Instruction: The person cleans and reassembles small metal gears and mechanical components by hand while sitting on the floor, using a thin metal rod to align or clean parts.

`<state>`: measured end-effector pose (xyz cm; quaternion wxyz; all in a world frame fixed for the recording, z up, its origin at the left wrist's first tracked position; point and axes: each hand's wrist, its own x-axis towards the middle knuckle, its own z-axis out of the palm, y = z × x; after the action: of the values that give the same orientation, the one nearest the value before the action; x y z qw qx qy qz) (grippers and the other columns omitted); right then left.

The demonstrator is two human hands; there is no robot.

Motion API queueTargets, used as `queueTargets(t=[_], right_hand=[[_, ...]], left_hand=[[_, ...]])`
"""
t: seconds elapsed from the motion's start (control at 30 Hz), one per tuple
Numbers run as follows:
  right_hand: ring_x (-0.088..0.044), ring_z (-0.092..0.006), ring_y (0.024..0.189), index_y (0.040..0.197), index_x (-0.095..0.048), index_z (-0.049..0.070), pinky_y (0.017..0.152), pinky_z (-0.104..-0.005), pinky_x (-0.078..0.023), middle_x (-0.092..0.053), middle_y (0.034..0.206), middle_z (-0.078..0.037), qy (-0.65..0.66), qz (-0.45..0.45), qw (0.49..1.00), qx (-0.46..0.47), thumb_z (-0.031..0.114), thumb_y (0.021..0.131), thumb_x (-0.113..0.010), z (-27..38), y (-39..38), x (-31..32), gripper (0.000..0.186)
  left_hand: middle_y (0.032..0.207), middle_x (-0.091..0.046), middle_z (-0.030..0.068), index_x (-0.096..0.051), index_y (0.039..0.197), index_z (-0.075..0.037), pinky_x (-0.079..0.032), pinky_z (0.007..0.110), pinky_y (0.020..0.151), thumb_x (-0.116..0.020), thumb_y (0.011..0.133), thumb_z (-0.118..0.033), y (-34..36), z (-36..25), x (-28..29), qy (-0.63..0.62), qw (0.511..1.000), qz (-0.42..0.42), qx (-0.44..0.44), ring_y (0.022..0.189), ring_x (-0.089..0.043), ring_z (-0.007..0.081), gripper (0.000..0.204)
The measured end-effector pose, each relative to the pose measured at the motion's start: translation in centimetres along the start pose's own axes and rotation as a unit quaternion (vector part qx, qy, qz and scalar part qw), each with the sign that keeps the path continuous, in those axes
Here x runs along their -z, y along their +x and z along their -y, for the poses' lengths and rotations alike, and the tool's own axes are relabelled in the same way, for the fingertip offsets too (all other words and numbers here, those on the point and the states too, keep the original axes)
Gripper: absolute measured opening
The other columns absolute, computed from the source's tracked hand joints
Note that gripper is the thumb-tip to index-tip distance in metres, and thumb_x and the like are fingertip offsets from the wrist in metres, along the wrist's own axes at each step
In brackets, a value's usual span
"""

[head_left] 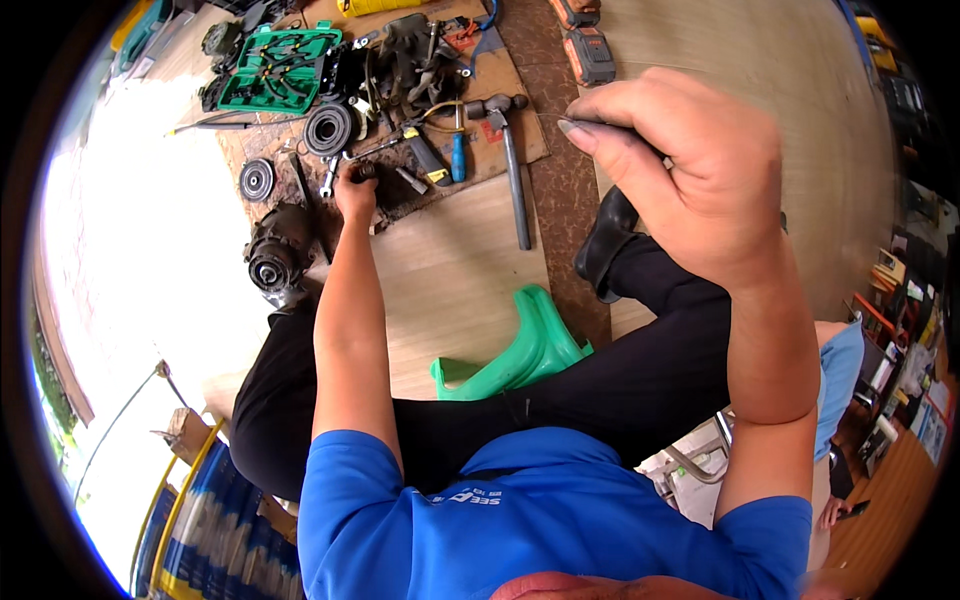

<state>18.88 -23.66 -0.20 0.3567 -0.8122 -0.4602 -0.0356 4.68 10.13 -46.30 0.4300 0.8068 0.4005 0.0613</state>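
Note:
My left hand (356, 197) reaches down to the cardboard mat, its fingers closed round a small dark round metal part (366, 172). Beside it lie an open-ended wrench (328, 180), a small metal socket (411, 181) and a black pulley (328, 128). A flat ribbed disc (257, 180) and a greasy compressor-like unit (277, 250) rest further left. My right hand (690, 165) is raised high on the right, thumb and forefinger pinched together; whatever sits between the tips is too small to make out.
A hammer (513, 175), blue-handled screwdriver (458, 155) and yellow-black handled tool (428, 157) lie on the mat. Behind is an open green tool case (282, 70). A battery pack (590, 55) stands far right. A green plastic stool (530, 350) is near my legs; another person (838, 385) is at right.

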Motion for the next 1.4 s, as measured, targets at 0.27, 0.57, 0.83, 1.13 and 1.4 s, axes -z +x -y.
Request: queueTargets(t=[0.27, 0.57, 0.83, 1.13, 1.4], right_hand=[[-0.061, -0.0358, 0.074, 0.093, -0.065, 0.001, 0.067, -0.0402, -0.048, -0.063, 0.079, -0.017, 0.031, -0.054, 0.993, -0.101, 0.008, 0.085, -0.063, -0.9, -0.3, -1.3, 0.011], [-0.065, -0.0346, 0.08, 0.095, -0.066, 0.0, 0.069, -0.0397, -0.05, -0.067, 0.083, -0.019, 0.132, -0.093, 0.969, -0.188, 0.016, 0.088, -0.061, 0.6, -0.2, -1.6, 0.017], [-0.064, -0.0354, 0.086, 0.096, -0.064, -0.001, 0.074, -0.0384, -0.051, -0.066, 0.09, -0.019, 0.138, -0.159, 0.975, -0.067, 0.009, 0.085, -0.064, 3.6, 1.5, -2.6, 0.015], [-0.064, -0.035, 0.085, 0.098, -0.062, -0.001, 0.072, -0.0383, -0.05, -0.065, 0.091, -0.018, 0.155, -0.116, 0.981, 0.023, 0.004, 0.084, -0.063, 5.8, 0.7, -4.4, 0.015], [-0.064, -0.0347, 0.083, 0.097, -0.062, -0.002, 0.07, -0.0378, -0.051, -0.065, 0.088, -0.018, 0.16, -0.121, 0.979, 0.033, 0.003, 0.084, -0.062, 6.4, 1.1, -6.0, 0.013]], left_hand=[[0.127, -0.042, 0.0326, -0.044, 0.135, -0.004, -0.032, 0.048, 0.107, -0.061, 0.069, -0.012, -3.9, -9.8, 1.3, 0.102, 0.98, -0.17, 0.017, 0.121, -0.04, 0.0483, 0.069], [0.104, -0.066, 0.0073, -0.059, 0.119, 0.002, -0.051, 0.026, 0.077, -0.059, 0.093, -0.012, -13.0, -35.9, 8.6, -0.29, 0.892, 0.308, -0.161, 0.088, -0.062, 0.0123, 0.03], [0.109, -0.065, 0.0137, -0.052, 0.124, 0.003, -0.052, 0.034, 0.084, -0.051, 0.097, -0.018, -17.5, -41.2, 18.8, -0.453, 0.821, 0.333, -0.098, 0.097, -0.065, 0.0226, 0.034], [0.1, -0.067, 0.0118, -0.058, 0.11, -0.003, -0.056, 0.035, 0.075, -0.057, 0.095, -0.012, -18.2, -37.7, 18.9, -0.553, 0.786, 0.268, -0.063, 0.087, -0.068, 0.0229, 0.018], [0.093, -0.066, 0.0092, -0.059, 0.101, -0.004, -0.054, 0.033, 0.071, -0.059, 0.094, -0.014, -17.7, -36.7, 19.5, -0.575, 0.778, 0.25, -0.031, 0.084, -0.066, 0.0216, 0.011]])
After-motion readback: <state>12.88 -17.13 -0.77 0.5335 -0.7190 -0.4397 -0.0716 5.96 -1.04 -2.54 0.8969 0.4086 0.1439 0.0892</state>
